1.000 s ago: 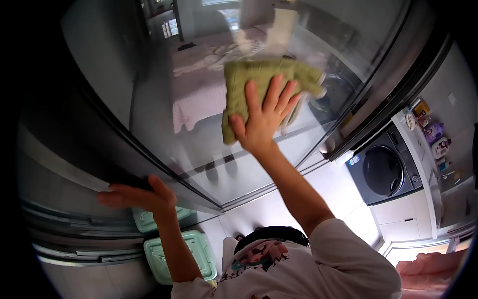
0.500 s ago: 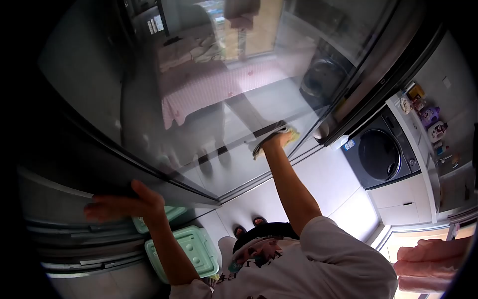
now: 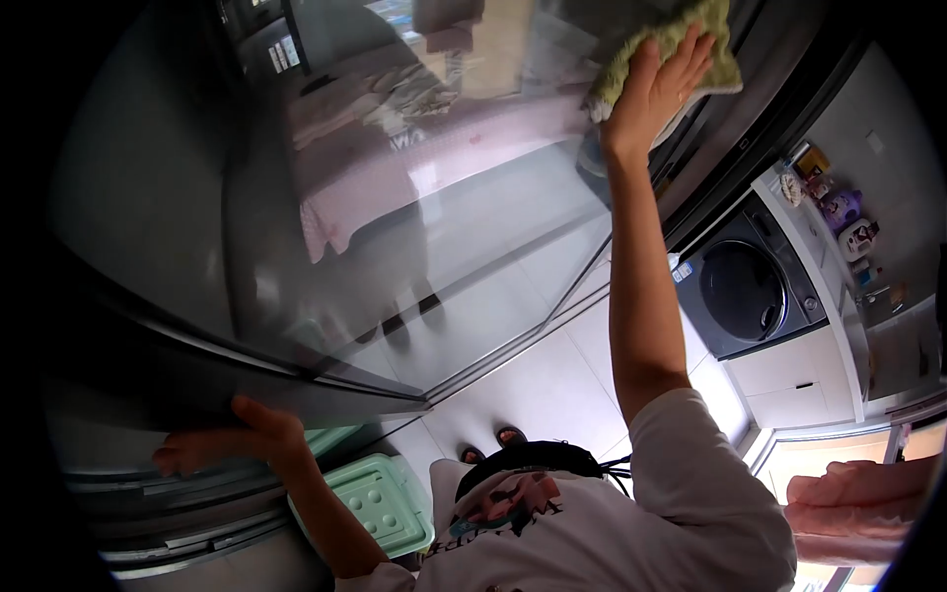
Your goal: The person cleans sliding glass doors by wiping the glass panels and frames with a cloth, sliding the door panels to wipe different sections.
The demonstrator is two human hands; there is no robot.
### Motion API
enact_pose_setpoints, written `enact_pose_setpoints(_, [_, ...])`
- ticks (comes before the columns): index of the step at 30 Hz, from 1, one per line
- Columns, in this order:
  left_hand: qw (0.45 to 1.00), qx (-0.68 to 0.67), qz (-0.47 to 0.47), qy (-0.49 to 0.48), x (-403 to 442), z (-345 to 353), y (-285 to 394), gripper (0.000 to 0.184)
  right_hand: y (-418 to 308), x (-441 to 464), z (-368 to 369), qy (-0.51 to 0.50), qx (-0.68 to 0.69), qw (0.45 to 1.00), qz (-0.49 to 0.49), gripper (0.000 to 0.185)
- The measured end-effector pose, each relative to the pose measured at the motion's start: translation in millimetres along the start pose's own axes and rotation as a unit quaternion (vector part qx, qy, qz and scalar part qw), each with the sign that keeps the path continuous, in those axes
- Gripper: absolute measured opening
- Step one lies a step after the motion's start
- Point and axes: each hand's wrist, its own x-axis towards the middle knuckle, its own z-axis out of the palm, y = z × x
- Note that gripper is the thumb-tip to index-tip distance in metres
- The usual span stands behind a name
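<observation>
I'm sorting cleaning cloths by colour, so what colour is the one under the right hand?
The cloth is yellowish green; the head view shows it.

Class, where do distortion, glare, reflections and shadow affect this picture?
In the head view, straight lines bow and the corners go black; hazy reflections overlay the glass door; the floor beside the washing machine glares nearly white; the left hand sits in shadow, its fingers soft.

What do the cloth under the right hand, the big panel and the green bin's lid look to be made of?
Cloth under the right hand: soft textile, perhaps microfiber, with a matte, nubbly surface.
Big panel: smooth, glossy glass by its reflections, though clear acrylic isn't ruled out.
Green bin's lid: likely molded plastic, satin, with raised round bumps.
</observation>
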Motion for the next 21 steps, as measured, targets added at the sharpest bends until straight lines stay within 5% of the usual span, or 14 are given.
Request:
enact_pose_setpoints(10, [1.0,0.003,0.007,0.025,-3,4,-6,0.067,159,-212,-3,0.094,0.105,0.927,0.348,0.068])
enact_pose_setpoints(13, [1.0,0.02,0.01,0.02,0,1,-4,0.066,229,-324,5,0.169,0.291,0.745,0.576,0.079])
enact_pose_setpoints(16, [0.999,0.028,0.032,0.019,0,1,-5,0.067,187,-368,5,0.163,0.375,0.542,0.734,0.081])
enact_pose_setpoints(18, [0.999,0.03,0.041,0.016,0,0,-6,0.067,135,-370,19,0.202,0.376,0.497,0.756,0.076])
enact_pose_setpoints(20, [0.998,0.057,0.026,0.008,4,-5,3,0.067,86,-349,30,0.221,0.308,0.535,0.754,0.072])
enact_pose_setpoints(21, [0.999,0.047,0.003,-0.007,1,-4,1,0.073,52,-322,34,0.208,0.243,0.6,0.734,0.071])
